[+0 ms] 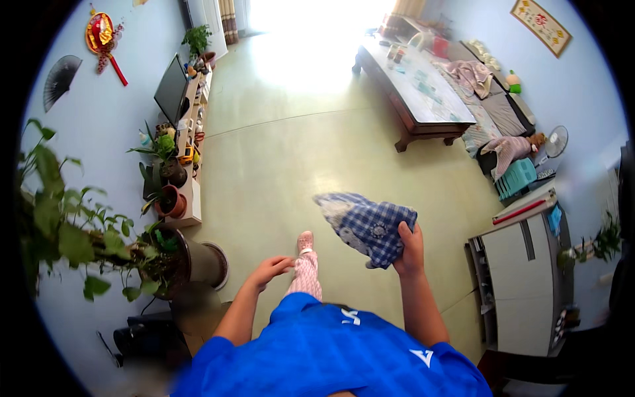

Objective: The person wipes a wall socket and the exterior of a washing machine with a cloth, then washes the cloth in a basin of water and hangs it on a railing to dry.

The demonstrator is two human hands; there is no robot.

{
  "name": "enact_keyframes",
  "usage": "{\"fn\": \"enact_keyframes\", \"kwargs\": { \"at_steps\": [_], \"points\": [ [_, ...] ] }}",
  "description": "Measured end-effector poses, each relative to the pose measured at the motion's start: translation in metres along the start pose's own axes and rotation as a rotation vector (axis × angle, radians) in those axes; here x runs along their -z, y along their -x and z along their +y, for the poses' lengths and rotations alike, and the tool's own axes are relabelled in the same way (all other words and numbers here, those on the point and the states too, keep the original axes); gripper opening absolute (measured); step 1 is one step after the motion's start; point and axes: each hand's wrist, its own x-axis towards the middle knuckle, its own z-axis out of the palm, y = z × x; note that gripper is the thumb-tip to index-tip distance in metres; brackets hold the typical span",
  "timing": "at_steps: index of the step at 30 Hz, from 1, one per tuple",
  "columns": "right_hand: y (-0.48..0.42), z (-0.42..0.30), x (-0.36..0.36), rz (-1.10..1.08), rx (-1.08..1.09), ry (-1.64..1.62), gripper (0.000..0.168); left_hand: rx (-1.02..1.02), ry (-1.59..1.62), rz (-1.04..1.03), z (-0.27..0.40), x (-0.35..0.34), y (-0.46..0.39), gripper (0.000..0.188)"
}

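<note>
My right hand (411,248) grips a blue-and-white checked cloth (374,228), held out in front of me at the right. The cloth hangs bunched from the fingers, its far corner pale and slightly blurred, with a light figure printed on it. My left hand (272,272) is empty, its fingers loosely bent and partly apart, above the floor by my leg in pink patterned trousers (305,278). One foot in a pink clog (305,241) shows on the pale green floor (268,168).
Along the left wall stand a large potted plant (198,263) and a low TV cabinet (191,198) with a television (171,92). At the right are a long wooden table (412,84), a sofa (501,111), a teal plastic stool (516,177), a fan (555,142) and a grey-white cabinet (516,283).
</note>
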Motion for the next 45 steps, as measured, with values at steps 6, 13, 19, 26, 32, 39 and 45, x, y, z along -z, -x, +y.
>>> {"fn": "enact_keyframes", "kwargs": {
  "at_steps": [6, 13, 19, 26, 32, 39, 45],
  "points": [
    [-0.207, 0.029, -0.001, -0.014, -0.203, 0.342, 0.042, -0.367, 0.811, -0.409, 0.225, -0.030, -0.207, 0.069],
    [-0.440, 0.027, 0.048, 0.114, -0.246, 0.626, 0.045, -0.411, 0.475, 0.226, 0.442, 0.025, -0.376, 0.040],
    [-0.697, -0.002, 0.050, -0.114, -0.277, 0.572, 0.029, -0.249, 0.222, 0.247, 0.573, 0.092, -0.554, 0.056],
    [-0.995, -0.020, -0.059, -0.500, -0.264, 0.738, 0.029, -0.170, -0.217, 0.563, 0.655, 0.212, -0.684, 0.048],
    [-1.215, 0.016, -0.108, -0.598, -0.358, 0.696, 0.029, -0.020, -0.278, 0.493, 0.775, 0.298, -0.831, 0.057],
    [-1.438, 0.014, -0.168, -0.473, -0.292, 0.727, 0.036, -0.194, -0.795, 0.154, 0.964, 0.368, -1.069, 0.069],
    [-1.627, 0.012, -0.162, -0.147, -0.112, 0.773, 0.032, -0.342, -1.010, -0.162, 1.127, 0.390, -1.223, 0.063]
  ]
}}
